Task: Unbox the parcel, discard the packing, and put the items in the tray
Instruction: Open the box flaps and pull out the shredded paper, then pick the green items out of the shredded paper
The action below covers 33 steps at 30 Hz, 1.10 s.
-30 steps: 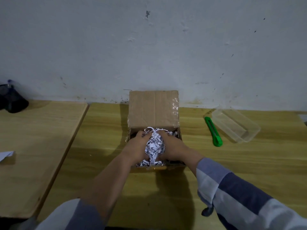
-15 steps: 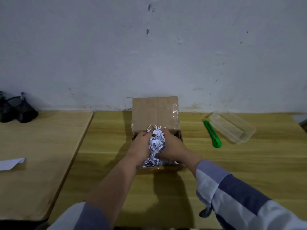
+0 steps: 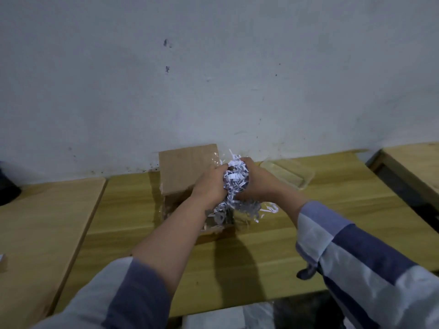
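The box (image 3: 190, 172) has already been opened: its flap stands up against the wall (image 3: 213, 79) and the inside is exposed. A wad of shredded paper (image 3: 235, 180) is held above the open box, pressed between the left hand (image 3: 210, 184) and the right hand (image 3: 257, 180), whose fingers are curled tightly around it from either side. Loose strands hang from the wad down toward the box, and a few trail over its right edge onto the table (image 3: 273, 245). More shreds can be seen lying inside the box, so the packing is judged to be only partly removed. Where the paper is to be thrown away cannot be told, since no bin is shown. The clear plastic tray (image 3: 291, 173) sits on the table just to the right of the hands, near the wall, and appears to hold nothing. No items from the parcel can be made out yet; they are presumably buried under the remaining paper. Left to do: discarding this wad, clearing the rest, and moving the items into the tray
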{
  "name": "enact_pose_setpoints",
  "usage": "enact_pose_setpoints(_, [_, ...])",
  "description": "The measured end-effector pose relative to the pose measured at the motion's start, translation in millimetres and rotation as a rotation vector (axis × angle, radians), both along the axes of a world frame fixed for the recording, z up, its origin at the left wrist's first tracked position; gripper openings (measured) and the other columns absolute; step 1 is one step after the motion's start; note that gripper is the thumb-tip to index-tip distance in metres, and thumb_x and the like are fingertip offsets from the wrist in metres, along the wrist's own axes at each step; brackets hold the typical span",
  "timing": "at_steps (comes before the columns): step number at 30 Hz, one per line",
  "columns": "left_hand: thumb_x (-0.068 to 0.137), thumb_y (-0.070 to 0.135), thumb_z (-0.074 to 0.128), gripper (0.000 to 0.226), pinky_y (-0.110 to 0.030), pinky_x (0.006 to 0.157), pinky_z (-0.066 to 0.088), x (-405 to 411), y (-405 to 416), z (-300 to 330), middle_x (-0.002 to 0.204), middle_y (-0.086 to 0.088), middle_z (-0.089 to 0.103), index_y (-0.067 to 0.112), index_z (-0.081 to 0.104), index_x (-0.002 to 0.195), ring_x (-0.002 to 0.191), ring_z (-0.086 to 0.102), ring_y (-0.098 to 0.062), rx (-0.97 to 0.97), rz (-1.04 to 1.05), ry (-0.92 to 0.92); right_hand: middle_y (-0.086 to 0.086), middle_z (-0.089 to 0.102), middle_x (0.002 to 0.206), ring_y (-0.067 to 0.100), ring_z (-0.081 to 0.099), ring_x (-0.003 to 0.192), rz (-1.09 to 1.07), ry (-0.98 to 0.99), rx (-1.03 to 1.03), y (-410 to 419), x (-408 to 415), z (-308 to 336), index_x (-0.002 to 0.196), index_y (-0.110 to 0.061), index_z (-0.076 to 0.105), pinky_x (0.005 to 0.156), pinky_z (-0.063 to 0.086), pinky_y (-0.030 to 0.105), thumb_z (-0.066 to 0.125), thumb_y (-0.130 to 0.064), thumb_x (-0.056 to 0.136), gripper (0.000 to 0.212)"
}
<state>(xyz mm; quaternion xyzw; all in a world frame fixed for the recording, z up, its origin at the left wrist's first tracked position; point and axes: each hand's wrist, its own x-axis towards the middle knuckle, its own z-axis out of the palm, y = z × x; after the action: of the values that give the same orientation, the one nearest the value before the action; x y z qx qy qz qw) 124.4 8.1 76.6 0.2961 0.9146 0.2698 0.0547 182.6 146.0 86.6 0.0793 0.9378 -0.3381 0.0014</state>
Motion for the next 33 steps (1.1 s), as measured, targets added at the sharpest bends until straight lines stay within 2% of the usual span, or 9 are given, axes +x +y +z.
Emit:
enact_pose_setpoints(3, [0.082, 0.003, 0.063, 0.057, -0.034, 0.094, 0.041, 16.4, 41.9, -13.0, 0.133, -0.011, 0.049, 0.02, 0.049, 0.134, 0.119, 0.05, -0.032, 0.0, -0.044, -0.041, 0.007, 0.063, 0.118, 0.026, 0.062, 0.103, -0.035, -0.005, 0.005, 38.9, 25.2, -7.4, 0.134, -0.018, 0.032, 0.079, 0.046, 0.029, 0.08, -0.023, 0.064, 0.085])
enact_pose_setpoints(5, [0.081, -0.001, 0.062, 0.063, -0.037, 0.098, 0.041, 30.7, 71.1, -29.8, 0.136, -0.009, 0.046, 0.021, 0.045, 0.138, 0.122, 0.048, -0.032, -0.005, -0.029, -0.081, 0.006, 0.063, 0.117, 0.026, 0.062, 0.103, -0.044, -0.036, 0.021, 66.2, 41.7, -17.7, 0.133, -0.019, 0.032, 0.083, 0.05, 0.033, 0.08, -0.026, 0.063, 0.086])
enact_pose_setpoints(9, [0.083, -0.007, 0.056, 0.067, -0.03, 0.092, 0.039, 65.6, 115.4, -69.3, 0.137, -0.006, 0.043, 0.021, 0.04, 0.142, 0.124, 0.046, -0.027, -0.028, -0.018, -0.162, 0.003, 0.062, 0.119, 0.023, 0.061, 0.107, -0.034, -0.091, -0.02, 111.0, 72.6, -51.2, 0.131, -0.021, 0.036, 0.086, 0.049, 0.031, 0.081, -0.029, 0.061, 0.084])
enact_pose_setpoints(14, [0.078, -0.003, 0.061, 0.069, -0.029, 0.102, 0.038, 91.4, 147.7, -111.8, 0.143, -0.002, 0.039, 0.019, 0.041, 0.141, 0.125, 0.046, -0.024, -0.077, -0.012, -0.287, 0.001, 0.06, 0.121, 0.019, 0.059, 0.11, 0.002, -0.191, -0.145, 151.9, 95.1, -104.4, 0.134, -0.022, 0.032, 0.09, 0.048, 0.032, 0.082, -0.022, 0.059, 0.09])
enact_pose_setpoints(17, [0.08, 0.004, 0.065, 0.076, -0.026, 0.107, 0.032, 100.6, 147.7, -122.3, 0.148, 0.001, 0.032, 0.023, 0.033, 0.145, 0.133, 0.038, -0.02, -0.053, 0.008, -0.324, 0.004, 0.051, 0.134, 0.02, 0.05, 0.124, 0.058, -0.179, -0.195, 166.4, 102.3, -125.5, 0.141, -0.025, 0.029, 0.103, 0.042, 0.036, 0.08, -0.022, 0.061, 0.095])
enact_pose_setpoints(21, [0.078, 0.034, 0.072, 0.094, -0.038, 0.114, 0.025, 100.7, 130.9, -129.2, 0.157, 0.011, 0.017, 0.045, 0.01, 0.147, 0.143, 0.018, -0.019, -0.109, -0.013, -0.332, 0.005, 0.037, 0.145, 0.018, 0.037, 0.132, 0.135, -0.248, -0.193, 192.3, 104.1, -126.9, 0.149, -0.029, 0.018, 0.104, 0.032, 0.023, 0.081, -0.035, 0.067, 0.104])
enact_pose_setpoints(25, [0.062, 0.07, 0.06, 0.095, -0.04, 0.114, 0.02, 106.1, 121.1, -124.8, 0.152, 0.017, 0.022, 0.042, 0.023, 0.145, 0.14, 0.016, -0.014, -0.005, 0.024, -0.284, -0.005, 0.037, 0.135, 0.006, 0.034, 0.127, 0.167, -0.196, -0.262, 208.7, 105.4, -107.7, 0.143, -0.024, 0.034, 0.097, 0.022, 0.009, 0.072, -0.024, 0.08, 0.074])
enact_pose_setpoints(29, [0.076, 0.06, 0.047, 0.061, -0.034, 0.106, 0.034, 116.4, 137.1, -127.7, 0.132, 0.015, 0.044, 0.025, 0.052, 0.125, 0.126, 0.039, -0.009, 0.207, 0.144, -0.118, 0.0, 0.05, 0.125, 0.011, 0.053, 0.111, 0.07, 0.021, -0.285, 195.4, 104.0, -110.8, 0.114, -0.029, 0.062, 0.093, 0.035, 0.019, 0.062, -0.025, 0.088, 0.027])
enact_pose_setpoints(33, [0.082, 0.05, 0.051, 0.049, -0.035, 0.1, 0.04, 122.9, 153.8, -143.8, 0.13, 0.007, 0.05, 0.023, 0.048, 0.124, 0.124, 0.046, -0.015, 0.126, 0.15, -0.175, -0.002, 0.045, 0.113, 0.001, 0.049, 0.064, 0.093, 0.026, -0.184, 178.7, 107.8, -131.4, 0.103, -0.024, 0.062, 0.071, 0.04, 0.019, 0.065, -0.022, 0.085, 0.019])
